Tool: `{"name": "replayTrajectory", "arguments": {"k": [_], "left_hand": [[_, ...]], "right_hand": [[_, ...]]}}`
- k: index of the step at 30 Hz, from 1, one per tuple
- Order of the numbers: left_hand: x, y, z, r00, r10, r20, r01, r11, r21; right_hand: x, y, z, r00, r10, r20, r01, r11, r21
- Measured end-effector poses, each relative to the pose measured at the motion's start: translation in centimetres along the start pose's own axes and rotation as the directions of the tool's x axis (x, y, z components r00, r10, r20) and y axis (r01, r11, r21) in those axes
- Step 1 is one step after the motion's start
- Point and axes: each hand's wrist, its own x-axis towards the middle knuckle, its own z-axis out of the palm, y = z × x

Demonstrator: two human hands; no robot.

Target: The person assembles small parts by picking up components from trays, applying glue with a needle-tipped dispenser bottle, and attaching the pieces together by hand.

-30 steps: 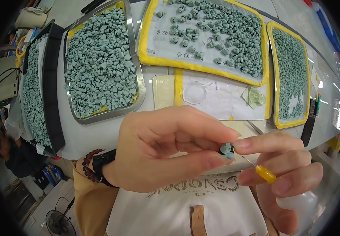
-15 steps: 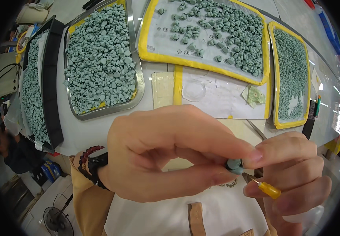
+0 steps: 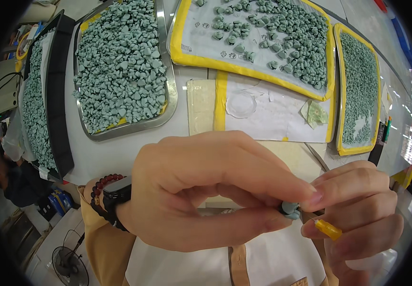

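Between the thumb and forefinger of my left hand (image 3: 191,190) is a small grey-green moulded piece (image 3: 290,209), partly covered by the fingertips. My right hand (image 3: 363,205) is curled close beside it, its upper fingertips meeting my left fingertips. A thin needle with a yellow hub (image 3: 328,229) is held among the right fingers. Its point is directed at the piece; I cannot tell whether the two touch.
Beyond my hands are a metal tray (image 3: 170,102) heaped with grey-green pieces, a yellow-edged tray (image 3: 201,59) of larger ones and another yellow-edged tray (image 3: 341,151) at right. A black bin (image 3: 60,105) stands left. A green scrap (image 3: 316,114) lies on white sheeting (image 3: 272,126).
Both hands have shifted slightly right and down in the picture, and the needle's point sits nearer the piece. The trays appear shifted as the view moved. Both grips look the same.
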Motion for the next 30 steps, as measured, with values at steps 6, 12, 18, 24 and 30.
{"name": "replayTrajectory", "arguments": {"k": [6,12,18,24,30], "left_hand": [[-0.1,0.3,0.0,1.000,-0.023,0.003,0.023,1.000,0.001],[-0.2,0.4,0.2,0.995,-0.094,-0.038,0.092,0.995,-0.043],[-0.3,0.5,0.4,0.992,-0.107,-0.067,0.104,0.993,-0.055],[-0.4,0.5,0.5,0.981,-0.161,-0.108,0.146,0.980,-0.134],[-0.2,0.9,0.3,0.989,-0.134,-0.058,0.125,0.983,-0.134]], "right_hand": [[0.8,1.1,-0.7,0.991,-0.094,0.099,0.086,0.993,0.085],[1.2,2.8,-0.5,0.949,-0.314,-0.024,0.307,0.903,0.302],[0.5,1.1,-0.3,0.982,-0.179,0.058,0.165,0.968,0.188],[0.2,1.9,-1.1,0.978,-0.167,0.127,0.151,0.980,0.126],[0.0,1.5,-0.6,0.996,-0.086,0.022,0.082,0.984,0.161]]}}
